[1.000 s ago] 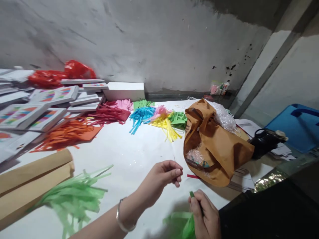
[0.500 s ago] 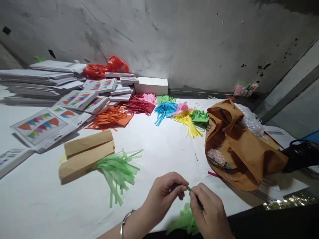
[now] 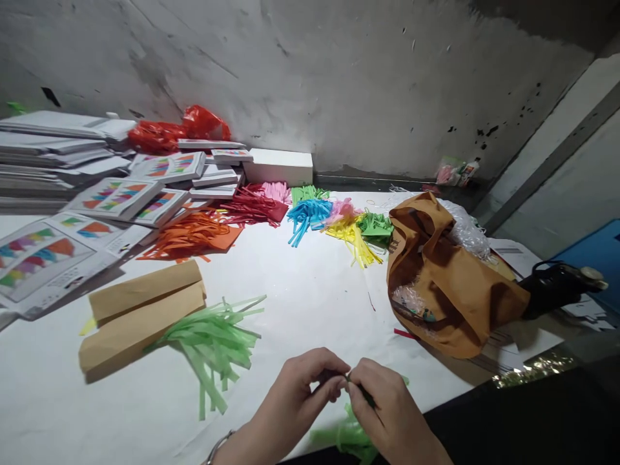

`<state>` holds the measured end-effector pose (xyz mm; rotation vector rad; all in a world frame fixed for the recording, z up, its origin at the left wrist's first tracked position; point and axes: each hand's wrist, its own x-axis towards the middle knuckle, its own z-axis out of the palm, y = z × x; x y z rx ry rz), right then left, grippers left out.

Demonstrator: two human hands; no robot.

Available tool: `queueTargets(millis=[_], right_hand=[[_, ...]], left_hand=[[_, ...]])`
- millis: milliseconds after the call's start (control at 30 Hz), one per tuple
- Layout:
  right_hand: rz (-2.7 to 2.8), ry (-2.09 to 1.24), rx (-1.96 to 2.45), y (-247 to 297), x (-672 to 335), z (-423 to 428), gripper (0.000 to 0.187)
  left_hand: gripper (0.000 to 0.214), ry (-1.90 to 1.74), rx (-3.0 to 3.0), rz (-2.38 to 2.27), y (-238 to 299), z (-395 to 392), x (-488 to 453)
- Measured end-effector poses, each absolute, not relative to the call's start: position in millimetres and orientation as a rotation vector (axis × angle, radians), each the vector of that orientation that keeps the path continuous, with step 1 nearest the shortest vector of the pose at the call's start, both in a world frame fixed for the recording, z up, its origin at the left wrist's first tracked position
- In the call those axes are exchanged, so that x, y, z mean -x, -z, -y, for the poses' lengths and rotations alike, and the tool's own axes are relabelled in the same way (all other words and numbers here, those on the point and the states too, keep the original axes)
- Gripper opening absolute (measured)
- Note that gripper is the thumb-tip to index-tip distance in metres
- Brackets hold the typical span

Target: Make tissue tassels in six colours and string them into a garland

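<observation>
My left hand (image 3: 300, 394) and my right hand (image 3: 387, 410) meet at the table's near edge, fingertips pinched together on the twisted top of a green paper tassel (image 3: 346, 436). The tassel's fringe hangs below my right hand. To the left lies a loose bunch of light green paper strips (image 3: 213, 339), sticking out from a folded brown paper sleeve (image 3: 138, 316). Both lie on the white table cover (image 3: 310, 290).
Bundles of cut paper strips, orange (image 3: 191, 236), red (image 3: 252, 205), blue (image 3: 306, 215), yellow (image 3: 353, 239), lie further back. White boxes with coloured bunting prints (image 3: 116, 197) are stacked at the left. A brown cloth bag (image 3: 450, 284) with clear plastic inside sits at the right, a black object (image 3: 552, 290) beyond it.
My left hand came down from mid-air to join my right hand on the tassel's top. The view swung left and steadied, so the stacks of boxes show more.
</observation>
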<state>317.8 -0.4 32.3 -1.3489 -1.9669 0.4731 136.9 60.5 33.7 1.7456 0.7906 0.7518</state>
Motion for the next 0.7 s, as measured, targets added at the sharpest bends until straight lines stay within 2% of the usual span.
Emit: queueTargets(millis=[67,133,233,333,500,700], right_hand=[[1.919,-0.537,1.34,-28,-317,2,0.014],[1.909,-0.466,1.335,-24,-317,2,0.015],[1.948,-0.31,1.317,-21,-314,1,0.024],[1.954,-0.252,1.363,-19,-307,-1,0.024],[1.92,-0.252,1.377,-10,-296,-6,0.025],[1.791,-0.427,1.31,0,-280,-14,0.023]], left_hand=[[0.014,-0.745,-1.702,-0.856,-32,-61,-137],[0.015,-0.71,-1.56,-0.899,-30,-62,-137],[0.027,-0.593,-1.25,-0.894,-27,-67,-138],[0.039,-0.531,-1.142,-0.872,-24,-70,-137],[0.047,-0.524,-1.277,-0.844,-19,-69,-131],[0.041,-0.573,-1.685,-0.92,-22,-73,-110]])
